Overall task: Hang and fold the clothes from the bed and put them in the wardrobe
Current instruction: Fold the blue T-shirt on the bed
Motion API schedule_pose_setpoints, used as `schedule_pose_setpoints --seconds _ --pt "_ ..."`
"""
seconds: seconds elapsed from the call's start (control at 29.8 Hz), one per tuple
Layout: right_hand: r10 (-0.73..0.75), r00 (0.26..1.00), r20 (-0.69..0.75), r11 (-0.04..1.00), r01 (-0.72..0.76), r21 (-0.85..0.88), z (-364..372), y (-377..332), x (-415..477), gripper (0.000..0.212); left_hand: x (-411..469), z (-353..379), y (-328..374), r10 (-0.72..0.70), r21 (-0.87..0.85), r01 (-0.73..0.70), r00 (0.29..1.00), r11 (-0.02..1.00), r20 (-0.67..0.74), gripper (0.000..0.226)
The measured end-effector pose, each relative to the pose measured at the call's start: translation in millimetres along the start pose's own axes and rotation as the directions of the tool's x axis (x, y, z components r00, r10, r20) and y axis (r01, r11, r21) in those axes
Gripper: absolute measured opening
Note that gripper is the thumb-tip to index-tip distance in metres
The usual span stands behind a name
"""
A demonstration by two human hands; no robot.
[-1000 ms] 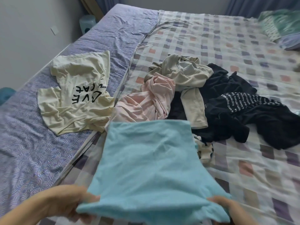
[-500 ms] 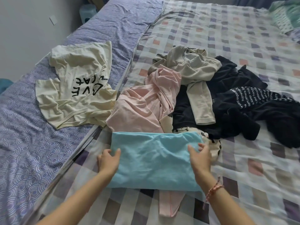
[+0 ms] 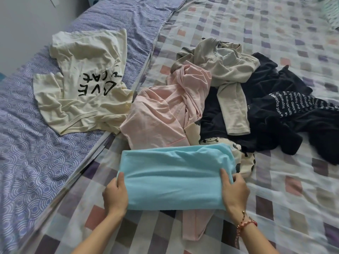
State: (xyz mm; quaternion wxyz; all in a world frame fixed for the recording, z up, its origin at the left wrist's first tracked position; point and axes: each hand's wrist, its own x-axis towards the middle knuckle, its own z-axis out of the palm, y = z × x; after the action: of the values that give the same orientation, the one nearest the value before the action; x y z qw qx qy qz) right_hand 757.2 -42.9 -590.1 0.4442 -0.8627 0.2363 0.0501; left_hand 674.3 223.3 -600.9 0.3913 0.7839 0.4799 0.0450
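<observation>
A light blue garment (image 3: 176, 176) lies folded into a wide band on the checked bedspread (image 3: 286, 198), near the front edge. My left hand (image 3: 115, 197) grips its left end, thumb on top. At the right end my right hand (image 3: 234, 193) holds the cloth with fingers curled around it. A pink garment (image 3: 165, 114) lies partly under the blue one, and one pink piece sticks out below. Behind it are a beige long-sleeved top (image 3: 227, 70) and black clothes with white print (image 3: 286, 107).
A cream T-shirt with black letters (image 3: 82, 83) lies spread on the purple patterned sheet (image 3: 36, 162) at the left. A white piece with black figures (image 3: 244, 158) peeks out right of the blue garment. A grey wall runs along the far left.
The blue garment was held up unfolded, then laid down and folded in half. My hands have slid from its top surface to its two ends and closed on them.
</observation>
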Motion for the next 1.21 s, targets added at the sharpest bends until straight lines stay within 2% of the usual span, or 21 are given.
schedule_pose_setpoints --seconds 0.07,0.13,0.17,0.2,0.24,0.27,0.3,0.37,0.44,0.47,0.5,0.57,0.6,0.71,0.77,0.84,0.91,0.97,1.07,1.14,1.21 --pt "0.059 0.997 0.041 0.998 -0.057 -0.041 -5.0 9.0 2.4 0.035 -1.9 1.0 -10.3 -0.07 0.112 0.062 0.995 0.992 0.068 0.044" --pt "0.053 0.996 0.072 0.995 -0.046 -0.085 -7.9 7.4 6.8 0.034 3.6 1.2 -8.0 -0.054 0.192 0.04 0.996 0.98 0.069 0.036" --pt "-0.026 0.999 0.043 0.99 0.031 -0.136 -8.9 5.9 10.5 0.04 8.8 0.8 -3.1 -0.003 0.179 -0.006 0.999 0.984 0.053 0.031" --pt "-0.171 0.985 0.011 0.962 0.17 -0.213 -11.3 1.2 14.3 0.05 13.1 -2.4 5.9 0.056 0.134 -0.063 0.997 0.989 0.055 0.031" --pt "-0.358 0.933 0.035 0.885 0.351 -0.306 -10.7 -1.5 21.6 0.061 19.4 -2.8 13.7 0.098 0.077 -0.104 0.992 0.992 0.079 0.037" --pt "-0.525 0.843 0.116 0.756 0.525 -0.391 -8.5 -4.0 29.6 0.07 26.0 -2.3 21.4 0.108 0.019 -0.111 0.988 0.994 0.112 0.045" --pt "-0.621 0.749 0.231 0.619 0.65 -0.441 -5.7 -8.6 37.2 0.076 31.7 -1.0 28.2 0.102 -0.039 -0.097 0.985 0.994 0.142 0.053" --pt "-0.674 0.599 0.432 0.43 0.793 -0.431 1.5 -23.5 52.0 0.072 37.1 -0.5 40.7 0.081 -0.127 -0.059 0.982 0.99 0.17 0.059" --pt "-0.695 0.484 0.531 0.28 0.863 -0.421 6.9 -37.9 63.9 0.048 40.0 -0.5 47.8 0.101 -0.171 -0.077 0.985 0.982 0.139 0.052" --pt "-0.699 0.444 0.56 0.212 0.877 -0.432 7.4 -45.1 69.7 0.041 42.4 -1.4 49.9 0.138 -0.186 -0.116 0.984 0.976 0.113 0.044" --pt "-0.679 0.432 0.594 0.195 0.886 -0.421 6.6 -51.3 74.0 0.041 44.4 -2.6 49.8 0.189 -0.197 -0.168 0.977 0.966 0.095 0.032" --pt "-0.598 0.475 0.646 0.265 0.878 -0.399 2.2 -63.2 83.8 0.038 50.1 -4.2 46.2 0.27 -0.189 -0.248 0.958 0.95 0.1 0.011" --pt "-0.527 0.516 0.675 0.317 0.856 -0.407 -0.9 -69.3 87.0 0.035 53.1 -4.4 44.0 0.28 -0.182 -0.257 0.953 0.949 0.114 0.008" --pt "-0.31 0.572 0.759 0.339 0.813 -0.474 -7.2 -79.2 95.6 0.033 61.5 -3.4 38.6 0.278 -0.189 -0.248 0.948 0.95 0.156 0.008" --pt "-0.222 0.573 0.789 0.372 0.798 -0.474 -15.0 -84.9 99.2 0.015 64.0 -3.3 36.7 0.295 -0.175 -0.267 0.941 0.948 0.164 0.009" --pt "-0.16 0.579 0.799 0.548 0.726 -0.416 -25.5 -90.8 104.6 0.025 67.0 -0.3 34.0 0.301 -0.17 -0.274 0.941 0.947 0.158 0.01" --pt "-0.175 0.61 0.773 0.736 0.602 -0.308 -31.2 -93.8 109.9 0.03 68.5 1.6 33.0 0.3 -0.177 -0.274 0.943 0.945 0.141 0.01" --pt "-0.239 0.676 0.697 0.73 0.598 -0.33 -23.1 -89.8 113.2 0.032 70.3 6.0 33.0 0.262 -0.188 -0.237 0.957 0.953 0.125 0.012" --pt "-0.313 0.739 0.596 0.676 0.614 -0.407 -4.8 -74.8 110.6 0.04 72.3 11.1 31.5 0.081 -0.231 -0.05 0.989 0.972 0.127 0.03" --pt "-0.308 0.743 0.594 0.711 0.594 -0.375 -2.4 -71.5 109.0 0.038 71.3 10.5 26.4 -0.02 -0.232 0.053 0.989 0.971 0.144 0.039" --pt "-0.27 0.695 0.666 0.683 0.626 -0.376 -6.4 -68.2 109.8 0.041 63.9 6.7 20.5 -0.037 -0.218 0.083 0.977 0.972 0.208 0.043"
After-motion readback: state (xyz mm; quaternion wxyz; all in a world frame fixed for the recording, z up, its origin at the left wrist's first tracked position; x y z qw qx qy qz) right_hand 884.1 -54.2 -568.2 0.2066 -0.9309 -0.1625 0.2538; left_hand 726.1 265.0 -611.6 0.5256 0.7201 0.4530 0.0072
